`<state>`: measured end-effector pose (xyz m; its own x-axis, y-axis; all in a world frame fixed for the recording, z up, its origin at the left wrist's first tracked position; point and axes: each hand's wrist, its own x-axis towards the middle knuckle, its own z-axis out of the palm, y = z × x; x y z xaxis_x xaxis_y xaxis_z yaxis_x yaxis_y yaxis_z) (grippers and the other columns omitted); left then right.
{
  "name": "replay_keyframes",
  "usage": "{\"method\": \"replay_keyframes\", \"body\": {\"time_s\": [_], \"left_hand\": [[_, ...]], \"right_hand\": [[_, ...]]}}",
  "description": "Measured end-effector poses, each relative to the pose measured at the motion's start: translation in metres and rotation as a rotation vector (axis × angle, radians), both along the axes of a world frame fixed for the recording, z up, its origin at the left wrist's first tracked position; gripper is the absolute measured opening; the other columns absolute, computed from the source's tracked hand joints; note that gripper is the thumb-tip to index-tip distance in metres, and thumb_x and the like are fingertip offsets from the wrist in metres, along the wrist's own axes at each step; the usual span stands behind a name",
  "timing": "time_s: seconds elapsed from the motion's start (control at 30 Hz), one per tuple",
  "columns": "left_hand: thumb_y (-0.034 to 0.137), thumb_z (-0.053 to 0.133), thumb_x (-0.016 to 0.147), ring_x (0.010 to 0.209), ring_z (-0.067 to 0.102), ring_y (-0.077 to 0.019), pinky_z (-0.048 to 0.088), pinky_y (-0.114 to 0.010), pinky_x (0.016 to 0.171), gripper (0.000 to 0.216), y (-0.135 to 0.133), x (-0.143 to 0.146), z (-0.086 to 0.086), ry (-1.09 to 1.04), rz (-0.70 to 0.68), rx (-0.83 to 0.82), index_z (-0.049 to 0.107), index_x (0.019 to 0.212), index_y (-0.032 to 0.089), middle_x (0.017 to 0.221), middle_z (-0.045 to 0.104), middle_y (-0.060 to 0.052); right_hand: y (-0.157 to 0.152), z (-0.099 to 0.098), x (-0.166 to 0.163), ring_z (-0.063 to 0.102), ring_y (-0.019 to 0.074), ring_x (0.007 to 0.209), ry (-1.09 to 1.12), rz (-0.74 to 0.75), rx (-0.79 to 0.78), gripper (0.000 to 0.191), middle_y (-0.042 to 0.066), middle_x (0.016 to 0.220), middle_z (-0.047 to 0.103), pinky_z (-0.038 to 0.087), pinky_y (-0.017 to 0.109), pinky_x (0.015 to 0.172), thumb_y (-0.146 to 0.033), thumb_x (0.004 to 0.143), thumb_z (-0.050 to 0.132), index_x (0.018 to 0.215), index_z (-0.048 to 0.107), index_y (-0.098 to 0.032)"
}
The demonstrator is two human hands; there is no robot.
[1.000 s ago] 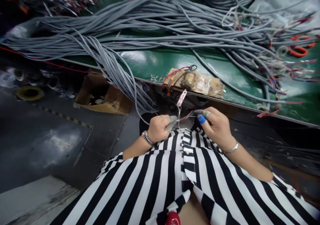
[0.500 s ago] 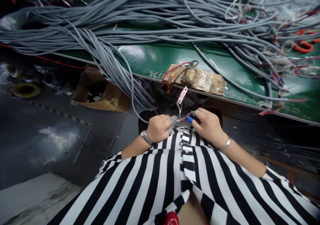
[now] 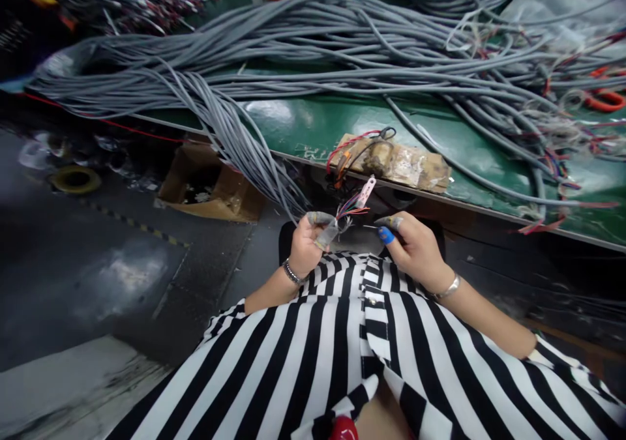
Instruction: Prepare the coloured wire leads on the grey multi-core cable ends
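Observation:
My left hand is closed on the end of a grey cable, thumb and forefinger in grey wraps pinching it. Coloured wires, red, blue and green among them, fan out past the fingertips beside some pale frayed strands. To the right, my right hand pinches a thin pale strand between a blue-covered thumb and a wrapped forefinger. The strand points at the cable end, with a small gap between. Just above the wires a pinkish-white perforated tab sticks out below the bench edge.
A thick bundle of grey cables lies along the green bench, part of it drooping toward my left hand. A taped wooden block sits at the bench edge. Orange-handled scissors lie far right. An open cardboard box stands below left.
My hands have moved apart, the right one drawing away with the thin strand. My left hand has turned, and the coloured wires now fan upward. The view has shifted slightly.

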<state>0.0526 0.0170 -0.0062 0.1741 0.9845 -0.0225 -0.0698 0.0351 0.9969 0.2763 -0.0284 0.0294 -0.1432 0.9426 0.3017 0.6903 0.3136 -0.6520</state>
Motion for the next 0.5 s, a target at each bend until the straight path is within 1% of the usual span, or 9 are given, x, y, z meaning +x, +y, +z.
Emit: {"method": "replay_keyframes", "body": {"time_s": [0.07, 0.13, 0.2, 0.27, 0.33, 0.4, 0.5], "left_hand": [[0.038, 0.076, 0.072, 0.056, 0.053, -0.0062, 0.045, -0.018, 0.055, 0.031, 0.0, -0.004, 0.0, 0.034, 0.015, 0.066, 0.06, 0.089, 0.018, 0.075, 0.062, 0.002], [0.038, 0.075, 0.074, 0.067, 0.057, -0.0097, 0.048, -0.021, 0.067, 0.026, 0.001, -0.009, 0.002, 0.118, 0.02, 0.14, 0.063, 0.085, 0.018, 0.076, 0.063, 0.0], [0.038, 0.072, 0.077, 0.073, 0.059, -0.0124, 0.048, -0.024, 0.072, 0.023, 0.002, -0.015, 0.005, 0.218, -0.012, 0.187, 0.066, 0.084, 0.017, 0.078, 0.065, -0.002], [0.04, 0.069, 0.079, 0.073, 0.059, -0.0134, 0.048, -0.025, 0.072, 0.024, 0.003, -0.019, 0.008, 0.296, -0.086, 0.188, 0.069, 0.084, 0.016, 0.078, 0.067, -0.003], [0.042, 0.066, 0.081, 0.071, 0.058, -0.0134, 0.047, -0.025, 0.071, 0.027, 0.003, -0.021, 0.011, 0.313, -0.183, 0.13, 0.07, 0.083, 0.015, 0.075, 0.066, -0.003], [0.045, 0.064, 0.082, 0.069, 0.055, -0.0128, 0.046, -0.024, 0.068, 0.031, 0.003, -0.022, 0.012, 0.269, -0.266, 0.021, 0.069, 0.083, 0.014, 0.071, 0.064, -0.002], [0.049, 0.067, 0.078, 0.06, 0.048, -0.0099, 0.041, -0.022, 0.06, 0.037, 0.001, -0.02, 0.013, 0.178, -0.321, -0.161, 0.067, 0.078, 0.013, 0.065, 0.059, 0.0]], "right_hand": [[0.002, 0.003, -0.004, 0.057, 0.0195, 0.078, -0.05, 0.041, 0.043, 0.017, 0.009, 0.087, 0.062, 0.046, 0.032, 0.069, -0.025, 0.091, 0.048, 0.094, 0.063, -0.018], [0.004, 0.006, -0.008, 0.057, 0.0201, 0.079, -0.11, 0.074, 0.1, 0.017, 0.01, 0.089, 0.063, 0.046, 0.032, 0.07, -0.026, 0.09, 0.049, 0.094, 0.064, -0.019], [0.006, 0.009, -0.012, 0.057, 0.0205, 0.078, -0.158, 0.106, 0.145, 0.018, 0.01, 0.09, 0.064, 0.046, 0.033, 0.069, -0.026, 0.089, 0.05, 0.095, 0.065, -0.019], [0.007, 0.01, -0.017, 0.056, 0.0207, 0.078, -0.191, 0.135, 0.172, 0.019, 0.01, 0.092, 0.065, 0.045, 0.034, 0.069, -0.026, 0.089, 0.05, 0.096, 0.066, -0.018], [0.009, 0.01, -0.021, 0.056, 0.021, 0.079, -0.221, 0.145, 0.174, 0.021, 0.011, 0.093, 0.065, 0.045, 0.035, 0.07, -0.025, 0.09, 0.049, 0.097, 0.067, -0.018], [0.012, 0.01, -0.025, 0.055, 0.0212, 0.08, -0.254, 0.131, 0.15, 0.022, 0.011, 0.094, 0.064, 0.045, 0.035, 0.072, -0.026, 0.091, 0.047, 0.096, 0.067, -0.018], [0.015, 0.009, -0.029, 0.054, 0.0206, 0.078, -0.298, 0.11, 0.107, 0.026, 0.011, 0.093, 0.064, 0.044, 0.035, 0.071, -0.029, 0.093, 0.045, 0.092, 0.068, -0.017]]}}
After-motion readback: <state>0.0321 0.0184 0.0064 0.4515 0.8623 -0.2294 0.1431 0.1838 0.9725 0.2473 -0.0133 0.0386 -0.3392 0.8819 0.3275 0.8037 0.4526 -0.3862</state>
